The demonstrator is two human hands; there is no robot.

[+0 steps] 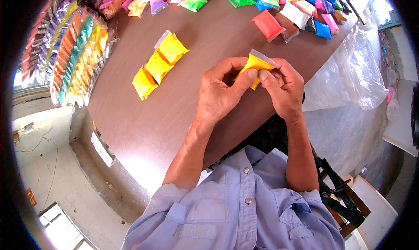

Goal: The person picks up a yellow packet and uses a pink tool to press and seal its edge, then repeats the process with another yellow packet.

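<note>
A small yellow packet (257, 63) with a clear top edge is pinched between my two hands above the table. My left hand (224, 86) grips its left side, thumb in front. On its right side, the thumb and fingers of my right hand (281, 82) press against it. The lower part of the packet is partly covered by my thumbs. To the left, three more yellow packets lie in a slanting row on the brown table (192, 88): a far one (173, 48), a middle one (158, 67) and a near one (144, 83).
Many coloured packets lie along the far edge, among them a red packet (267, 25) and a blue packet (323, 30). Long clear bags of coloured packets (78, 53) stand at the left. Clear plastic sheeting (349, 75) hangs by the right table edge.
</note>
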